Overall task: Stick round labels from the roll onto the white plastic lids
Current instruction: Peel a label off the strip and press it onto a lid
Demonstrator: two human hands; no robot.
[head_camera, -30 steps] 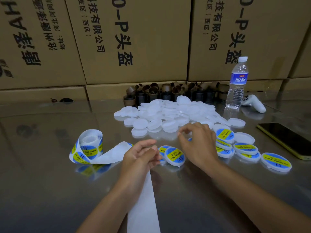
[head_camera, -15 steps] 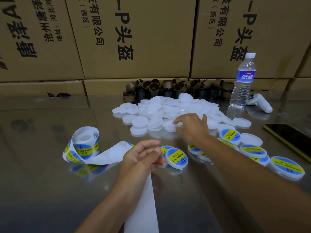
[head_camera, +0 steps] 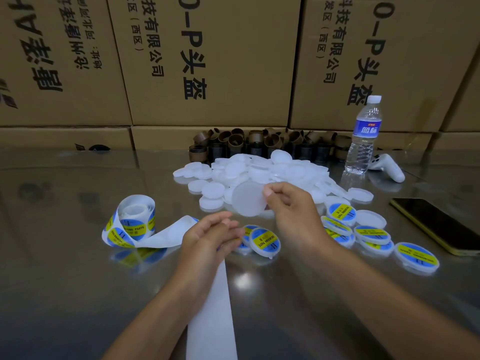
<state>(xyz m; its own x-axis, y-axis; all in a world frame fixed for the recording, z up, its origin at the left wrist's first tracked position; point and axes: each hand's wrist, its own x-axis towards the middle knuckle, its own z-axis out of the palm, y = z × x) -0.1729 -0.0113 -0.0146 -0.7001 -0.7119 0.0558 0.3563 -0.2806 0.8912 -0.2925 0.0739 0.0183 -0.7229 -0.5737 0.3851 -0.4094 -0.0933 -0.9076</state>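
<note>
White lid (head_camera: 246, 201) in right hand (head_camera: 291, 213) grip

Lid at frame centre (head_camera: 248, 200): frosted white and plain, as I read it.
Lid pile (head_camera: 280, 170): same translucent white, unmarked.
Labelled lids (head_camera: 265, 240): blue discs crossed by a yellow band with black print.
Label roll (head_camera: 135, 222): white backing, blue-and-yellow labels.
Backing strip (head_camera: 213, 307): bare white.
Table (head_camera: 65, 281): grey, glossy.
Boxes (head_camera: 233, 61): brown, black characters.
Bottle (head_camera: 365, 136): clear, blue label, white cap.
Phone (head_camera: 436, 224): black, yellow-green edge.
</note>
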